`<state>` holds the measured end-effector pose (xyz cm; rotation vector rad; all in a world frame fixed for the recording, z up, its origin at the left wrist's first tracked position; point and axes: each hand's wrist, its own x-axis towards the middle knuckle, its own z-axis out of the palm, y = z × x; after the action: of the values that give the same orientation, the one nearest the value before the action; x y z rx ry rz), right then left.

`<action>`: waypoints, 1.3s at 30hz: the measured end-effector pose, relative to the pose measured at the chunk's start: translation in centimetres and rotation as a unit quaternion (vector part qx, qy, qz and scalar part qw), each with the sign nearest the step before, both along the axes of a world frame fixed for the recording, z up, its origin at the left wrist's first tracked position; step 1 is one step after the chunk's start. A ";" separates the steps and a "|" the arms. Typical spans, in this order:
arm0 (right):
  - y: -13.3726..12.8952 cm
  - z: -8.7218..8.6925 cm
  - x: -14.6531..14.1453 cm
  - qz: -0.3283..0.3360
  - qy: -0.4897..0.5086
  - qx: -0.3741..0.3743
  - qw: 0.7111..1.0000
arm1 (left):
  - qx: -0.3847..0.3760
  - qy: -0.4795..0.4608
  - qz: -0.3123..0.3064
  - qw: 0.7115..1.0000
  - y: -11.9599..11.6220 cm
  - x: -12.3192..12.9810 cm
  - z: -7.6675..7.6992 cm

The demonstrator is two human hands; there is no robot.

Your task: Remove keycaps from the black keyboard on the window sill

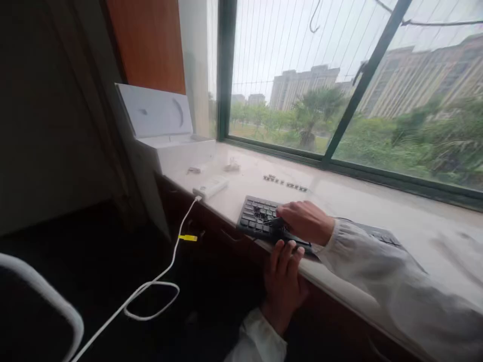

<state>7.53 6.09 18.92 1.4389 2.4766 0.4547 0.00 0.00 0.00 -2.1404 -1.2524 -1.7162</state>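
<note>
A black keyboard [251,221] lies along the front edge of the white windowsill counter, with some keycaps off its left part and the bare sockets showing. My right hand [305,221] is closed over it around a slim dark tool [278,222], whose tip points down among the keys; its exact kind is unclear. From below, my left hand [285,266] reaches up with fingers stretched, their tips resting at the keyboard's near edge. Behind the keyboard, several loose dark keycaps [285,183] sit in a row. My right hand and forearm hide the keyboard's middle.
An open white box [184,151] stands at the counter's left end. Nearer are a white power strip [210,187] and small pale items [232,165]. A white cable [166,269] with a yellow tag [187,238] hangs off the edge. A green-framed window [271,146] runs behind.
</note>
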 end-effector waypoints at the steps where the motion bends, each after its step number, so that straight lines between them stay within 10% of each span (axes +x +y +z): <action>1: 0.0 0.0 -0.1 0.000 -0.002 0.000 1.000 | 0.002 0.006 0.003 1.000 -0.1 0.0 0.1; 29: -0.7 -1.5 -1.1 -0.037 0.059 0.047 0.996 | 0.048 -0.012 0.041 0.998 0.0 0.2 0.9; 39: 0.4 -1.1 0.0 0.061 0.009 0.049 0.997 | 0.051 -0.009 0.041 0.998 0.0 0.2 1.0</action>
<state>7.54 6.50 17.80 1.3377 2.5987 0.5983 0.17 0.03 1.00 -1.9934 -1.2103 -1.7308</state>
